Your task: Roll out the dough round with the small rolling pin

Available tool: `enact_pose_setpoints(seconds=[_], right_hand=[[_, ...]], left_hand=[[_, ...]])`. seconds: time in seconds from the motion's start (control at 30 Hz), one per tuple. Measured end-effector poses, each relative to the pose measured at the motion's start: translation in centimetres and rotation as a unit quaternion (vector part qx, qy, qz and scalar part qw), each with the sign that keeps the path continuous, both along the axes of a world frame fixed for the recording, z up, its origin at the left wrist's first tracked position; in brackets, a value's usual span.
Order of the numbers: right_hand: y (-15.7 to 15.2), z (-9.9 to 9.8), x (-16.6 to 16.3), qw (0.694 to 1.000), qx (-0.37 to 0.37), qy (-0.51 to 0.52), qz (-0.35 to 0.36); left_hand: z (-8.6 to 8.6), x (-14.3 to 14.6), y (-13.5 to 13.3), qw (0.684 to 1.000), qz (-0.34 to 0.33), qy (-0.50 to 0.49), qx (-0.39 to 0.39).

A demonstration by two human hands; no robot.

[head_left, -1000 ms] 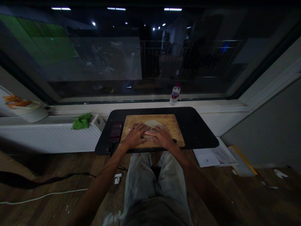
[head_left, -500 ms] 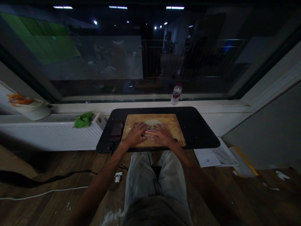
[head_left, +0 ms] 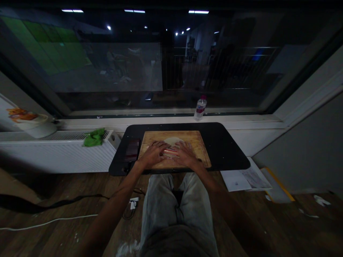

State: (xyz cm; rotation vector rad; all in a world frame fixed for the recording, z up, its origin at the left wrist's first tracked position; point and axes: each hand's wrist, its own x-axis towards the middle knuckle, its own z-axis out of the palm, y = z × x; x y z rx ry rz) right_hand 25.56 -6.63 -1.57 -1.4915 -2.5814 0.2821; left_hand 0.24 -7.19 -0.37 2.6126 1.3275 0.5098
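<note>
On a wooden cutting board lies a flat, pale, rounded piece of dough. Across its near part rests a short roller-like cylinder with red and white stripes; its exact kind is unclear. My left hand is curved over the cylinder's left end, fingers pointing forward and inward, thumb on the near side. The right end is under my right hand, held the same way. Both hands cover the cylinder's ends and part of the dough.
The board sits on a black table, with a dark phone-like slab to its left. A water bottle stands on the windowsill. A green cloth hangs over the radiator. Cables and a white plug lie on the floor.
Both hands keep their hold on the striped cylinder, which has shifted slightly at most. The whole view has moved down a few pixels.
</note>
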Motion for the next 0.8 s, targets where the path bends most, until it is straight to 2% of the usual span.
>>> enact_pose_setpoints(seconds=[0.63, 0.8], right_hand=[[0.3, 0.0, 0.8, 0.999, -0.019, 0.009, 0.029], [0.0, 0.2, 1.0, 0.999, 0.009, 0.022, 0.034]], left_hand=[[0.4, 0.7, -0.3, 1.0, 0.004, 0.006, 0.013], [0.2, 0.5, -0.5, 1.0, 0.006, 0.008, 0.014]])
